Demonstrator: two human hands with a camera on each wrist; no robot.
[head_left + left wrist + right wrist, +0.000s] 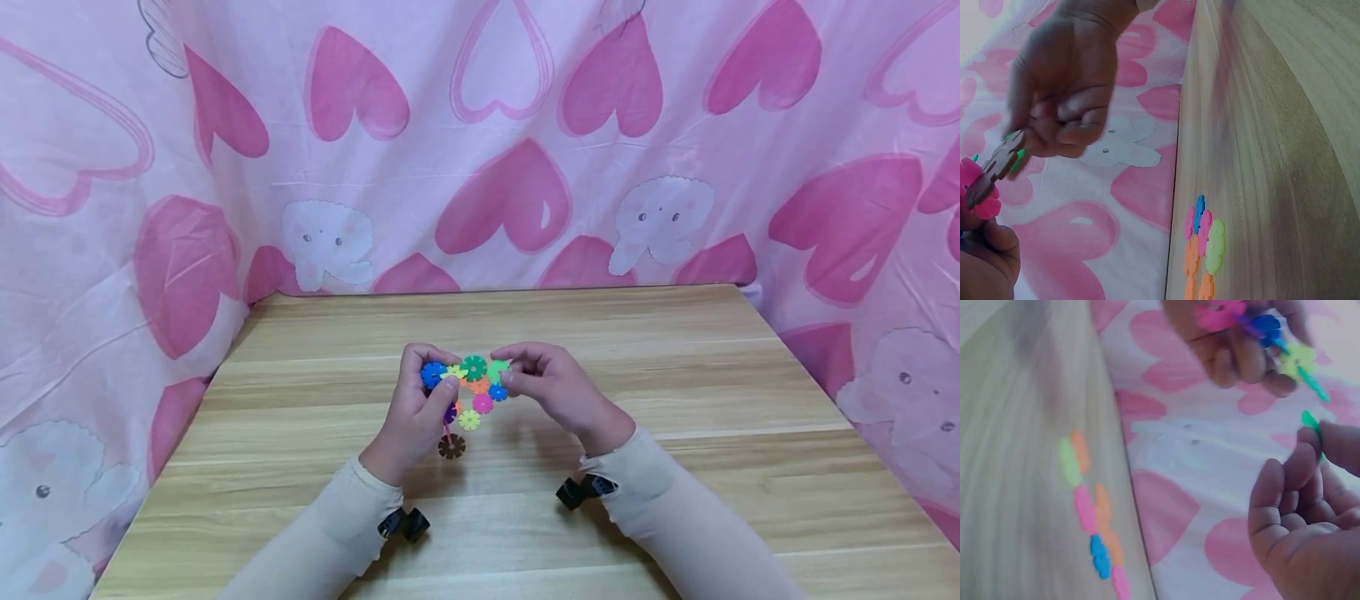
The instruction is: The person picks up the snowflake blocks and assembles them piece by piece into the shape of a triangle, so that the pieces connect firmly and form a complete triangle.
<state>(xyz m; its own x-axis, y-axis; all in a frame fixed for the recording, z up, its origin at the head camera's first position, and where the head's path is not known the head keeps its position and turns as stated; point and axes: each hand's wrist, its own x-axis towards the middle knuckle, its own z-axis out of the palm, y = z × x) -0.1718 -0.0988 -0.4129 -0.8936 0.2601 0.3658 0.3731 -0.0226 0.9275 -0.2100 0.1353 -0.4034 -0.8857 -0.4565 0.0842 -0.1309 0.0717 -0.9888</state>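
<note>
My left hand [412,404] grips a joined string of notched plastic discs. In it are a blue disc [432,375], a yellow disc [1297,359], a darker green disc [474,367], a purple disc [450,412], a pink disc [1221,314] and, lowest, a brown disc [452,447]. Between thumb and fingertips, my right hand [558,387] pinches a light green disc [1311,422], seen nearly edge-on in the right wrist view. A small gap separates it from the string's green end. My fingers hide parts of both.
Loose discs lie on the wooden table [675,350] beneath the hands: several orange, pink, blue and yellow-green ones, among them a yellow-green disc [469,420] and a small blue disc [498,392]. A pink heart-patterned cloth [502,200] stands around the table's back and sides.
</note>
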